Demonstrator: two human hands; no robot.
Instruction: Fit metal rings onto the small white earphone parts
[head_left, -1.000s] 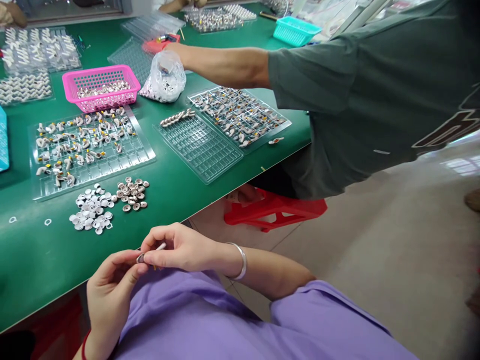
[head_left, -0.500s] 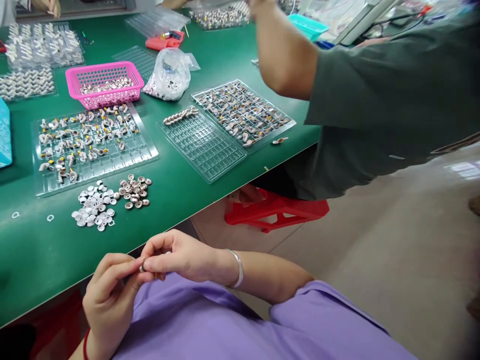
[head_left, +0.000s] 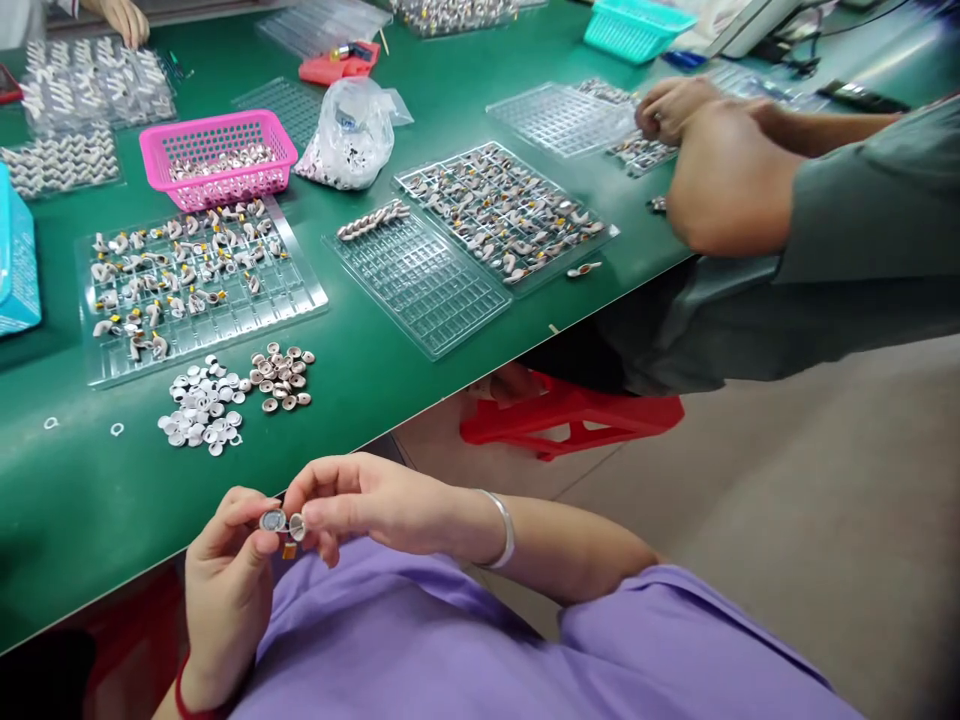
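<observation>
A blue container (head_left: 18, 270) is cut off at left; at the table's (head_left: 75, 510) near edge the left hand (head_left: 229, 570) pinches a round disc (head_left: 273, 520); farther from that edge, a clear bag (head_left: 360, 150) shows a blue mark (head_left: 346, 122) too blurred to read; the right hand (head_left: 382, 505), beside the disc, grips a small cup (head_left: 297, 527), partly covering it

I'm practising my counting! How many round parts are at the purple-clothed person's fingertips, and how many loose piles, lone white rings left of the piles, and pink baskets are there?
Gray round part and pale round part: 2
White pile and brownish pile: 2
Lone white rings: 2
Pink basket: 1
Total: 7
</observation>
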